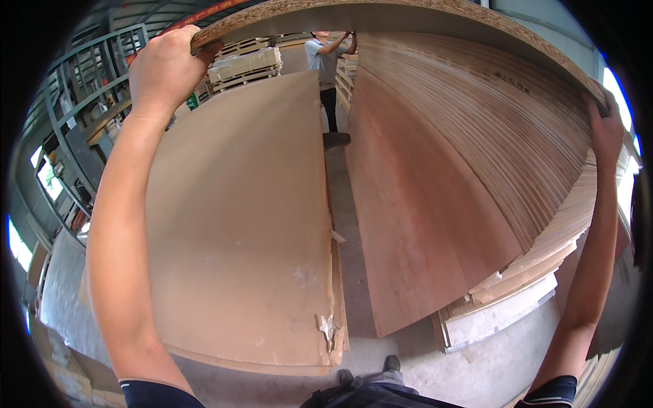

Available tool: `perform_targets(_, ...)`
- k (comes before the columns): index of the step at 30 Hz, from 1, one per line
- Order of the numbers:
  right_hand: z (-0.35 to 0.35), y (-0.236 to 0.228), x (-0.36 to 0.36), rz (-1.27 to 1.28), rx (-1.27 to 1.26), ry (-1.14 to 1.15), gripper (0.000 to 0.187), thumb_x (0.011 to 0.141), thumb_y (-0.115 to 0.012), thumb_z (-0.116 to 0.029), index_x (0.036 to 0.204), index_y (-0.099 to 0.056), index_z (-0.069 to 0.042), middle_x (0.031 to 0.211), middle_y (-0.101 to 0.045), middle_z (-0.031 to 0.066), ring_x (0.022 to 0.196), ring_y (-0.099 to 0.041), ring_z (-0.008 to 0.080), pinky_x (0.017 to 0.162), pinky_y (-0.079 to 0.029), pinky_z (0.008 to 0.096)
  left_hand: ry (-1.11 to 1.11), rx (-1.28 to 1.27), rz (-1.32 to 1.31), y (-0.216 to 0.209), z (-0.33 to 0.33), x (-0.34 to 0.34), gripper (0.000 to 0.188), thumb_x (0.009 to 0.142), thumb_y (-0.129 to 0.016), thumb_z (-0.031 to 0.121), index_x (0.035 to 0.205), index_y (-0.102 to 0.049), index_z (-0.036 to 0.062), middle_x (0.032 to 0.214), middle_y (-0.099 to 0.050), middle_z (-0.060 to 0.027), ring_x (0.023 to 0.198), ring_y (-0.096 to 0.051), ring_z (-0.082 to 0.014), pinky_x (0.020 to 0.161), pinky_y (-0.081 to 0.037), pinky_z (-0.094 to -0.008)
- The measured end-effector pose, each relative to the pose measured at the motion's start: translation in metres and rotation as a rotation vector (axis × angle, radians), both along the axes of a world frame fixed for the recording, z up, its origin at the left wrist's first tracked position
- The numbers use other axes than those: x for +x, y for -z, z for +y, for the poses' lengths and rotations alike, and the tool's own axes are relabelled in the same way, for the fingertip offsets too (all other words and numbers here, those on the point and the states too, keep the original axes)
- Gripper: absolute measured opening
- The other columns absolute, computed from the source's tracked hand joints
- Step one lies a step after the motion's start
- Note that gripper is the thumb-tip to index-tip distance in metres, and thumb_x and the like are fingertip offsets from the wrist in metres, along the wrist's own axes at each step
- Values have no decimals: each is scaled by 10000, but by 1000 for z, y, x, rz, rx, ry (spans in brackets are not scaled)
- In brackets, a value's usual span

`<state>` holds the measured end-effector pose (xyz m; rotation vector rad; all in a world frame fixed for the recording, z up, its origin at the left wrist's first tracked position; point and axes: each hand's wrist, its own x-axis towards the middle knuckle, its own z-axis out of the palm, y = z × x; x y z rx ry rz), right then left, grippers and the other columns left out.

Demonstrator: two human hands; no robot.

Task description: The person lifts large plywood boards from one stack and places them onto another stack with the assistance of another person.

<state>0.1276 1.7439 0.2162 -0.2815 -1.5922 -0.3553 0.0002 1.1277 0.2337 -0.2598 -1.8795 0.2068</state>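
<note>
A wide particle board with a rough chipped edge and a grey underside spans the top of the view, raised in front of me. My left hand is closed round its left end, the thumb underneath. At the other end my right hand grips the edge, with fingers over the top. Both arms are stretched up and apart. Beneath the board, on the right, lies a tall stack of thin wooden sheets. A reddish plywood sheet juts out from that stack at an angle.
A broad stack topped with a brown sheet stands at left, its near corner torn. A narrow concrete aisle runs between the stacks. At its far end a person has raised arms near the board. Metal racks stand far left.
</note>
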Motion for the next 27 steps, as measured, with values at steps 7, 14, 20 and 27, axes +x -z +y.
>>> perform_targets(7,-14,-1,5,-12,7,-27,412,889,-627,-400,1260,-599,-224,1168,-650,98,1044,-630,251,907,-481,368,4,12,-16,1,-1,-1,338,837,-661,429,1007,-697,139,918,-696,-100,851,-659,-312,687,-517,-407)
perform_targets(14,-31,0,6,-4,-33,-118,390,882,-649,-342,1241,-612,-193,1101,-670,110,980,-649,248,874,-494,355,52,28,28,3,-1,0,289,820,-680,388,924,-684,118,879,-695,-92,840,-659,-291,679,-515,-422)
perform_targets(20,-33,-1,9,-26,-27,-137,384,876,-657,-324,1227,-620,-172,1061,-678,107,940,-654,227,845,-499,349,2,5,8,1,-3,-2,322,843,-661,404,1020,-692,138,939,-694,-92,867,-655,-306,711,-515,-401)
perform_targets(27,-39,1,8,-30,-24,-196,373,865,-667,-323,1207,-634,-177,1033,-685,111,927,-657,222,832,-501,344,29,34,21,4,0,-1,286,833,-668,390,945,-686,127,894,-699,-80,845,-660,-287,680,-513,-407)
